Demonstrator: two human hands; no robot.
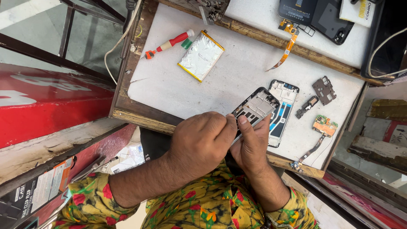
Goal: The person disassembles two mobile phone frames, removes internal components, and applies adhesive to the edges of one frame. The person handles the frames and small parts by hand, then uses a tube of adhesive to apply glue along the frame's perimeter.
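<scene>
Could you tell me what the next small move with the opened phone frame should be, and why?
Probably steady the phone frame flatter on the white mat: both the left hand and right hand hold it tilted near the table's front edge, close to another opened phone.

A white worktop (178, 85) in a worn wooden frame is carrying a red-handled screwdriver (167, 44), a silver battery pack (201, 55), an orange flex cable (286, 47), a grey metal shield (324, 90) and a small circuit board (325, 126).

Two hands (201, 142) work over the table (169, 85). On it lie one screwdriver (167, 43), one silver battery (201, 55) and two opened phones (255, 108).
</scene>
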